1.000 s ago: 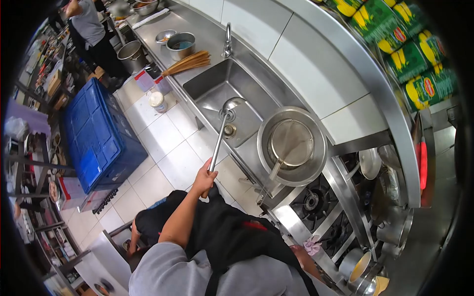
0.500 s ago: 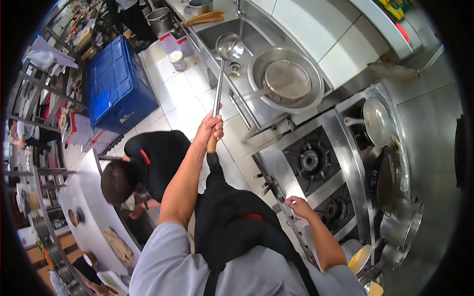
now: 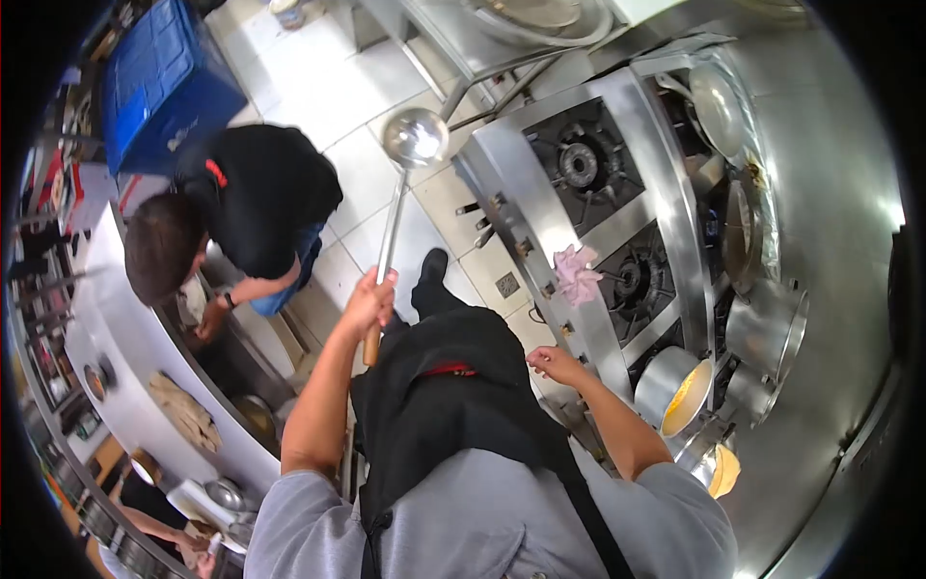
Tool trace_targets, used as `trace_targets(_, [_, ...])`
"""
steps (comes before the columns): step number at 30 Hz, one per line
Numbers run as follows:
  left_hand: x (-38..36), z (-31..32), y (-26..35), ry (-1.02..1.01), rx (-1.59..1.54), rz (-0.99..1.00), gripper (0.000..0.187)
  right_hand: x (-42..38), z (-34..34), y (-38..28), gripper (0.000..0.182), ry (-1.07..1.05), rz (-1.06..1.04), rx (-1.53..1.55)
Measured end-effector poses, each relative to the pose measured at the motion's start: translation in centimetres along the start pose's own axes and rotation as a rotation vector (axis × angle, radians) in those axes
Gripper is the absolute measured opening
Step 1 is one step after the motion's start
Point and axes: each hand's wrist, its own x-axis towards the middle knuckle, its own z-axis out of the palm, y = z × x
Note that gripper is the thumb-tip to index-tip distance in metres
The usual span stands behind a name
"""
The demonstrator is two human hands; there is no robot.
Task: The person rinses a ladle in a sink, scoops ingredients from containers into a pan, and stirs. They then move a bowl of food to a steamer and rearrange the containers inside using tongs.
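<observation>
My left hand (image 3: 370,302) is wrapped round the handle of a long metal ladle (image 3: 415,140), just above its wooden grip end. The ladle's round bowl points forward over the tiled floor, apart from any surface. My right hand (image 3: 557,366) hangs in front of the stove's knobs with curled fingers, and nothing shows in it. Near it, a crumpled pink cloth (image 3: 577,274) lies on the front edge of the stove (image 3: 542,193). To that hand's right stands a pot with yellow food on its inner wall (image 3: 666,386).
Left of me a co-worker (image 3: 256,198) in black bends over a counter (image 3: 125,338). A blue bin (image 3: 169,87) stands beyond. Pans (image 3: 719,111) and pots (image 3: 762,328) line the back of the stove. The sink counter (image 3: 434,39) is ahead.
My view has swung toward the stove, leaving the sink mostly out of frame. The ladle has moved away from the sink, still in my left hand. The pink cloth now shows fully.
</observation>
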Motion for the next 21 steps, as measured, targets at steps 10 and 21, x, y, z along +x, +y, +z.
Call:
trace_targets(10, [-7.2,-2.3,-22.1,0.022,-0.053,-0.314,0.020,14.7,0.8,2.1,0.028,-0.216,0.140,-0.024])
trace_targets(21, [-8.4,-1.6,-30.1,0.263,-0.034,-0.488,0.017,51.5,-1.3,-2.2,0.057,0.603,0.079,1.111])
